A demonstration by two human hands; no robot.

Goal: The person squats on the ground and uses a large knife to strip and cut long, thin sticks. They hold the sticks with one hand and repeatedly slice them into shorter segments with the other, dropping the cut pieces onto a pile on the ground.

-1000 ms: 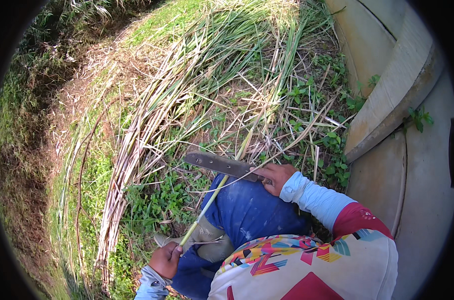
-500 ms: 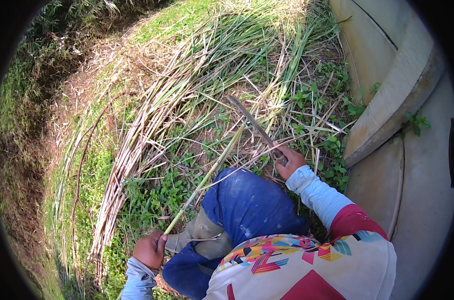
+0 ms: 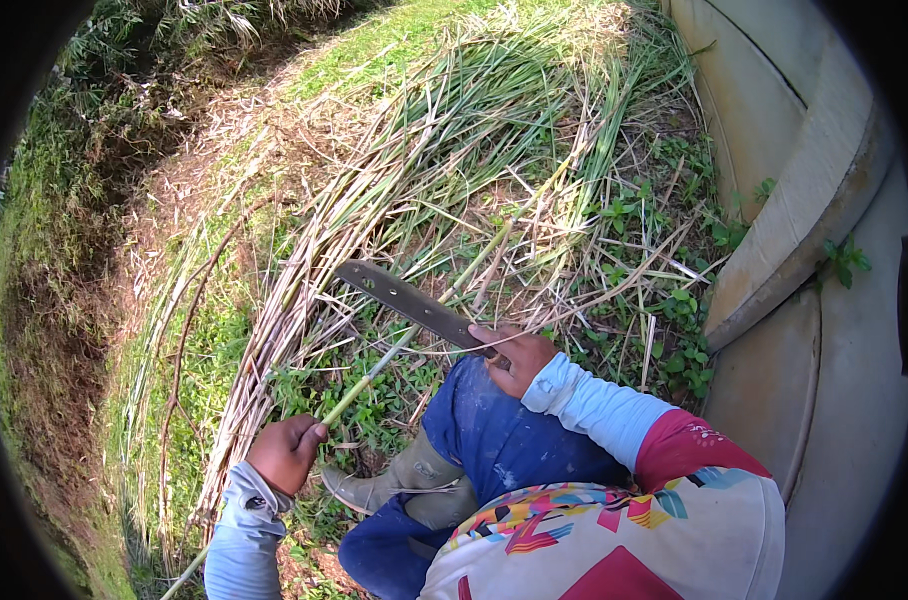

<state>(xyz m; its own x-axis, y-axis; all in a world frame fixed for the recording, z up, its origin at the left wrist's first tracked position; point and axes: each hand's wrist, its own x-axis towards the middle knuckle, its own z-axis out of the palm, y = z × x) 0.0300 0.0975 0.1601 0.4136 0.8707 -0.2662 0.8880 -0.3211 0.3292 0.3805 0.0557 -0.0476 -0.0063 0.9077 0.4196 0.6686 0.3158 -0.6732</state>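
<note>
My left hand (image 3: 286,455) is closed around a long green cane stalk (image 3: 374,372), whose thin lower end sticks out behind my wrist. The stalk slants up and away to the right, toward loose leaves on the ground. In my right hand (image 3: 519,358) is a machete (image 3: 404,302), gripped by its handle, most of which my fingers hide. Its dark, broad blade has a few holes and points left. The blade lies across the stalk in this view; whether they touch I cannot tell. A large heap of cut stalks and leaves (image 3: 374,200) lies beyond the blade.
A bent brown branch (image 3: 189,325) lies left of the heap. Pale concrete slabs (image 3: 814,200) rise along the right side. Low green weeds (image 3: 679,325) grow beside them. My boot (image 3: 399,478) and blue trouser leg (image 3: 519,425) are just below the stalk. Dark brush (image 3: 64,230) borders the far left.
My right hand has moved left, swinging the machete from pointing away to lying across the stalk, flat side showing. My left hand has risen slightly with the stalk.
</note>
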